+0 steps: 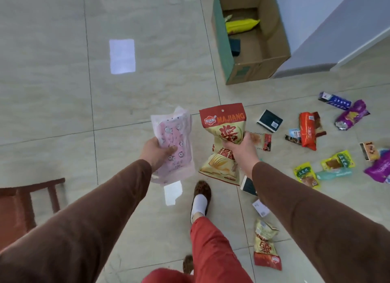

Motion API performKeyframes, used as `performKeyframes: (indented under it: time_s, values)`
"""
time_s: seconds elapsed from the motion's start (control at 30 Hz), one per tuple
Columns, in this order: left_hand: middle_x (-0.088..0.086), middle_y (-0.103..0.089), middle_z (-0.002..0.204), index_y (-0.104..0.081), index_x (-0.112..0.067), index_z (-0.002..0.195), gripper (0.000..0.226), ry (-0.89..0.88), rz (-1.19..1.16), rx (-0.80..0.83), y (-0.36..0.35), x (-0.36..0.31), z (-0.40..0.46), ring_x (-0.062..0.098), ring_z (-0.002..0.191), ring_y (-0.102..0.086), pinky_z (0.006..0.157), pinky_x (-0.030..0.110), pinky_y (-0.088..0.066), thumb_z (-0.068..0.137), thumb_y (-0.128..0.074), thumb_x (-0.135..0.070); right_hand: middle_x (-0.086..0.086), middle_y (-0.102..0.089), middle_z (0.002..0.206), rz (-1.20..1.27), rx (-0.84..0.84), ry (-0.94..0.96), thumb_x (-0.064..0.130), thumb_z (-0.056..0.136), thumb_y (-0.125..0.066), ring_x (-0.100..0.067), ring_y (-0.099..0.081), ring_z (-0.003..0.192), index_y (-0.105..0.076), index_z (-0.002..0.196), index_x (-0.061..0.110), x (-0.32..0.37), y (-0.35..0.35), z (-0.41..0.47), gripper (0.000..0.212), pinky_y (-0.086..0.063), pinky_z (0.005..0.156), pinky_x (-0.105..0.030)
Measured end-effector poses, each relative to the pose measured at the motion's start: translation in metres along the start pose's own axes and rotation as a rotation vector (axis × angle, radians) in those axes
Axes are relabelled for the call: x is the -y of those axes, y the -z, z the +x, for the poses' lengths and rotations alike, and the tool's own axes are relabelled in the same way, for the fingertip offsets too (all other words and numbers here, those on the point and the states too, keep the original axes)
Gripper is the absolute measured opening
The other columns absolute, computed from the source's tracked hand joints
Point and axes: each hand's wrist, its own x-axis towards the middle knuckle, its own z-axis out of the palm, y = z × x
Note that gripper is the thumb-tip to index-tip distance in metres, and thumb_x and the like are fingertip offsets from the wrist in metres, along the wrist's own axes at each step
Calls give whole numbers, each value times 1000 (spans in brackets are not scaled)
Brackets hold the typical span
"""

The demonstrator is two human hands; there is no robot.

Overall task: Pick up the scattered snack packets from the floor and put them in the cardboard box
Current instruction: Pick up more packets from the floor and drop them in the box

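Observation:
My left hand [157, 150] grips a pale pink packet [177, 139] with small animal prints, held upright above the floor. My right hand [242, 147] holds a red and cream packet marked MAJIANG [223, 122] by its middle. The open cardboard box [272, 61] stands at the upper right and holds a yellow packet [240, 25] and a dark packet [235, 46]. Several packets lie scattered on the floor to the right, among them an orange one [307, 130], a purple one [351, 115], a dark box [269, 120] and two green ones [307, 174]. Another red and cream packet [266, 244] lies near my feet.
A wooden chair [27, 202] stands at the lower left. A grey wall base [329, 40] runs behind the box at the upper right. My foot in a patterned slipper [201, 196] is on the tiled floor [147, 71] below the held packets.

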Motion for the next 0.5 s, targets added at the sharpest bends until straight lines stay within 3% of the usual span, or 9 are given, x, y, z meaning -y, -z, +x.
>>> performKeyframes:
  time_s: [0.2,0.4,0.5]
  values:
    - [2,-76,94,-71,-14,105,29,-54,79,6,35,-96,80,24,86,-74,85,42,-59,81,-80,-27,2,-66,104,48,-57,7,21,89,-76,-16,-67,93,-48,118,17,89,-11,65,41,-56,78,-35]
    - [4,-76,102,-70,-14,111,31,-135,152,96,68,-191,158,21,87,-72,85,38,-58,84,-78,-28,4,-63,100,115,-131,-10,19,88,-77,-10,-64,86,-48,118,15,172,-32,124,42,-53,74,-31]
    - [6,-76,102,-70,-12,111,31,-145,177,152,82,-237,197,23,87,-73,87,42,-59,84,-78,-25,1,-66,105,153,-186,-28,22,86,-78,-15,-67,92,-49,121,16,207,-37,150,45,-57,81,-36]
